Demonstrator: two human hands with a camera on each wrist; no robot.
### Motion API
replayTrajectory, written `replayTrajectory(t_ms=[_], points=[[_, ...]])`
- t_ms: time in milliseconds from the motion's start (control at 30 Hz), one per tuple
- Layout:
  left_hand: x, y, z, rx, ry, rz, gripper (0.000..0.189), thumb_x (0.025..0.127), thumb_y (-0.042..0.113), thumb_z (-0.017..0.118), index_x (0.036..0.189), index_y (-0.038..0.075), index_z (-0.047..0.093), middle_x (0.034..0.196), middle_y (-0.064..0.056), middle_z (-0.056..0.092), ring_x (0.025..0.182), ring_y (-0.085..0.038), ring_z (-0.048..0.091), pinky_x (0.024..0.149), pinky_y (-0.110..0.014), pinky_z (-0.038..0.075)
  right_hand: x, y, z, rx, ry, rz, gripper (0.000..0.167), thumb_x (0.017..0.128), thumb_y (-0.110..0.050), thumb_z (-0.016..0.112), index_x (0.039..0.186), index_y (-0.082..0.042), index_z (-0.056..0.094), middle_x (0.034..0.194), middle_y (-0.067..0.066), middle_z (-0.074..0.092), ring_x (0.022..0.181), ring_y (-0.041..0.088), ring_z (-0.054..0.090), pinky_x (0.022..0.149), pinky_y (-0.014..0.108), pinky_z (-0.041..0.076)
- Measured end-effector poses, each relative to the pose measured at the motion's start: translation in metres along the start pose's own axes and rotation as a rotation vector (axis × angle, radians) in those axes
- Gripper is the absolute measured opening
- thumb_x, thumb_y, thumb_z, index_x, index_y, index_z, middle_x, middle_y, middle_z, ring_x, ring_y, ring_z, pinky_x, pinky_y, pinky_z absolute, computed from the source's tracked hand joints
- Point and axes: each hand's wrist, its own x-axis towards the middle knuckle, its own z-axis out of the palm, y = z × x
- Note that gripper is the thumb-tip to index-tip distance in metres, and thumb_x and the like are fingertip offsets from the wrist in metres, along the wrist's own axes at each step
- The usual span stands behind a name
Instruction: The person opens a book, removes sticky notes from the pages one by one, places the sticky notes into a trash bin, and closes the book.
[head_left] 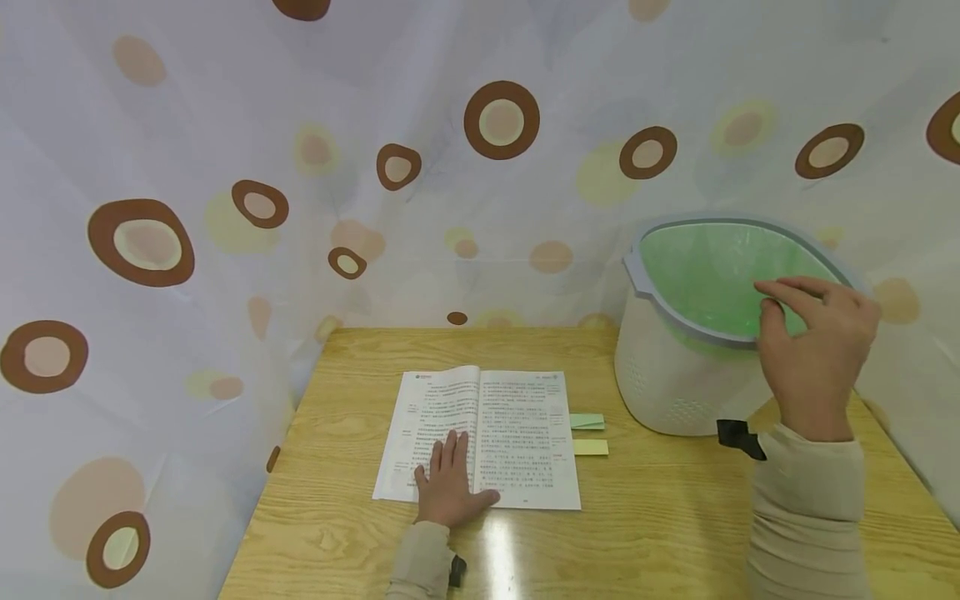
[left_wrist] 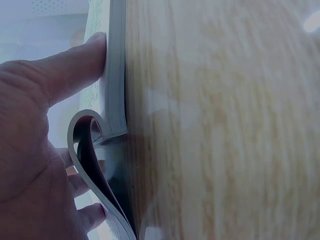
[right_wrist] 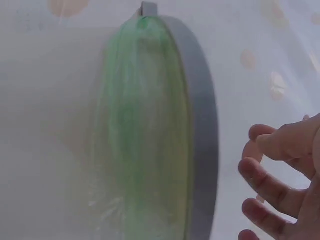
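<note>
While the left hand rests, fingers extended, on the book, its gutter running away from the person, the loosely curled right hand, visibly empty, is above the bin rightward

No word or number can be read with certainty. The open book carries rows of small dark print on both pages, a small red heading at the upper left, and margin notes; all are too tiny for reading.
</note>
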Motion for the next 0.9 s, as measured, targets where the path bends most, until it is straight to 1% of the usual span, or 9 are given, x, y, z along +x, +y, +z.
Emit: replayTrajectory(t_ms=[67, 133, 167, 300, 333, 533, 633, 767, 900], points=[[0.0, 0.0, 0.0, -0.001, -0.002, -0.003, 0.105, 0.075, 0.047, 0.079, 0.158, 0.012, 0.024, 0.167, -0.013, 0.019, 0.153, -0.043, 0.016, 0.114, -0.078, 0.011, -0.002, -0.005, -0.002, 0.027, 0.039, -0.013, 0.022, 0.092, -0.004, 0.058, 0.094, 0.001, 0.079, 0.104, 0.028, 0.072, 0.098, 0.006, 0.056, 0.109, 0.033, 0.028], [0.0, 0.001, 0.0, -0.002, -0.003, -0.006, 0.105, 0.076, 0.047, 0.079, 0.158, 0.013, 0.024, 0.167, -0.012, 0.018, 0.153, -0.043, 0.016, 0.114, -0.078, 0.01, -0.003, -0.012, -0.005, 0.044, 0.069, -0.038, 0.023, 0.093, -0.007, 0.057, 0.093, 0.002, 0.079, 0.102, 0.028, 0.072, 0.097, 0.0, 0.055, 0.108, 0.03, 0.028], [-0.001, 0.001, 0.0, -0.003, -0.004, -0.007, 0.105, 0.076, 0.047, 0.079, 0.158, 0.013, 0.024, 0.167, -0.012, 0.018, 0.153, -0.042, 0.016, 0.114, -0.078, 0.01, -0.004, -0.015, -0.006, 0.045, 0.081, -0.054, 0.024, 0.094, -0.008, 0.057, 0.092, 0.003, 0.079, 0.101, 0.028, 0.072, 0.097, 0.002, 0.057, 0.108, 0.03, 0.029], [-0.001, 0.002, -0.002, -0.006, -0.002, -0.004, 0.105, 0.076, 0.046, 0.079, 0.158, 0.012, 0.024, 0.167, -0.013, 0.019, 0.153, -0.043, 0.016, 0.114, -0.078, 0.01, -0.009, -0.032, -0.01, 0.066, 0.149, -0.104, 0.026, 0.094, -0.008, 0.057, 0.089, 0.006, 0.078, 0.096, 0.031, 0.071, 0.093, 0.04, 0.06, 0.106, 0.03, 0.031], [-0.001, 0.002, -0.003, -0.005, -0.004, -0.005, 0.105, 0.076, 0.046, 0.079, 0.158, 0.012, 0.024, 0.167, -0.013, 0.019, 0.153, -0.043, 0.016, 0.115, -0.078, 0.01, -0.01, -0.037, -0.011, 0.079, 0.174, -0.112, 0.026, 0.093, -0.008, 0.057, 0.088, 0.007, 0.077, 0.094, 0.033, 0.07, 0.09, 0.04, 0.06, 0.105, 0.03, 0.032], [0.0, 0.002, -0.002, 0.0, -0.001, -0.001, 0.105, 0.076, 0.046, 0.08, 0.158, 0.011, 0.024, 0.166, -0.013, 0.02, 0.153, -0.043, 0.016, 0.114, -0.078, 0.011, -0.028, -0.064, -0.008, 0.214, 0.301, -0.122, 0.025, 0.088, -0.008, 0.06, 0.077, 0.008, 0.076, 0.082, 0.029, 0.07, 0.097, -0.009, 0.05, 0.096, 0.024, 0.037], [0.0, 0.002, -0.002, -0.002, 0.003, 0.006, 0.105, 0.075, 0.046, 0.08, 0.157, 0.011, 0.025, 0.166, -0.014, 0.021, 0.153, -0.044, 0.017, 0.114, -0.078, 0.011, -0.039, -0.072, -0.004, 0.266, 0.304, -0.156, 0.023, 0.086, -0.009, 0.063, 0.075, 0.007, 0.076, 0.079, 0.027, 0.069, 0.086, 0.013, 0.06, 0.094, 0.023, 0.039], [0.0, 0.001, -0.002, -0.001, 0.003, 0.011, 0.105, 0.075, 0.046, 0.08, 0.157, 0.01, 0.024, 0.166, -0.014, 0.02, 0.152, -0.044, 0.017, 0.113, -0.079, 0.012, -0.051, -0.076, 0.002, 0.301, 0.278, -0.235, 0.023, 0.087, -0.011, 0.065, 0.076, 0.006, 0.076, 0.076, 0.029, 0.066, 0.082, 0.047, 0.053, 0.094, 0.024, 0.041], [0.0, 0.0, -0.001, 0.005, 0.004, 0.006, 0.105, 0.075, 0.047, 0.08, 0.158, 0.011, 0.024, 0.166, -0.013, 0.02, 0.153, -0.043, 0.017, 0.114, -0.078, 0.012, -0.065, -0.075, 0.008, 0.341, 0.207, -0.312, 0.027, 0.09, -0.014, 0.065, 0.077, 0.007, 0.076, 0.076, 0.029, 0.067, 0.079, 0.047, 0.054, 0.094, 0.024, 0.043]])
